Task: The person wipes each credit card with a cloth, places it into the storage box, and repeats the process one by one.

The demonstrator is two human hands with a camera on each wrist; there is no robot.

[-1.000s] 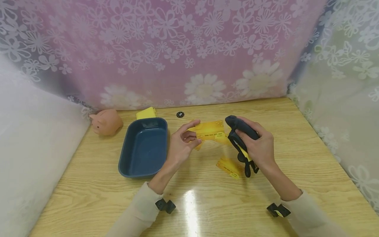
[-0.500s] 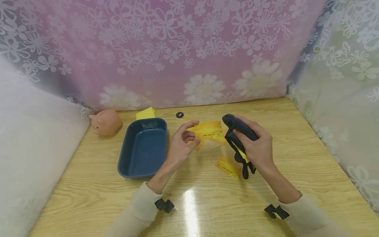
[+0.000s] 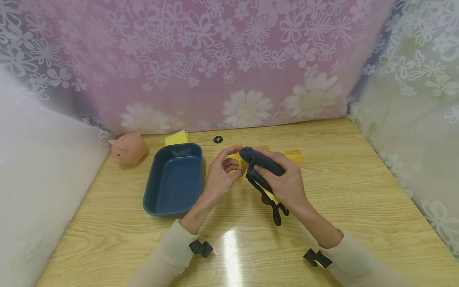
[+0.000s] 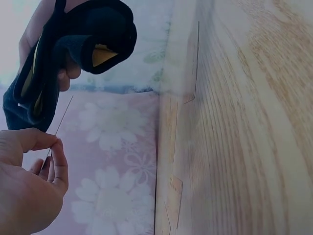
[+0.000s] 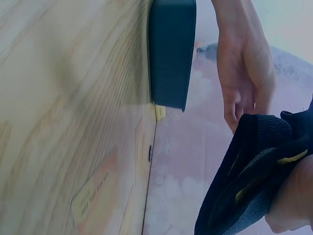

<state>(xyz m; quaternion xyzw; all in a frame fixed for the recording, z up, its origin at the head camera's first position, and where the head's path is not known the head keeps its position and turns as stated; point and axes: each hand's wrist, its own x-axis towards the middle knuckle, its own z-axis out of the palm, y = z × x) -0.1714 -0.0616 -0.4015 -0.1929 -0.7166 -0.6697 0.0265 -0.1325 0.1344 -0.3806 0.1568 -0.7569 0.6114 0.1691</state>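
My left hand [image 3: 220,173] pinches a thin gold card [image 4: 63,117] between thumb and fingertips; it is seen edge-on in the left wrist view. My right hand [image 3: 285,181] grips a folded dark cloth pouch [image 3: 263,162] with a black loop dangling below. Something yellow shows inside its folds. In the head view the pouch is close beside the left fingertips and covers most of the held card. More gold cards lie on the table, one of them [image 3: 294,155] to the right beyond the right hand. The right wrist view shows a gold card [image 5: 95,193] flat on the wood.
A dark blue tray [image 3: 173,183] stands left of my left hand. Behind it are a yellow object [image 3: 177,138] and a pink piggy bank [image 3: 129,149]. A black poker chip [image 3: 218,139] lies near the back edge. Flowered cloth walls surround the table.
My right hand has brought the pouch leftward, up to the card in the left hand. A gold card on the table behind it has come into view. My left hand has hardly moved.
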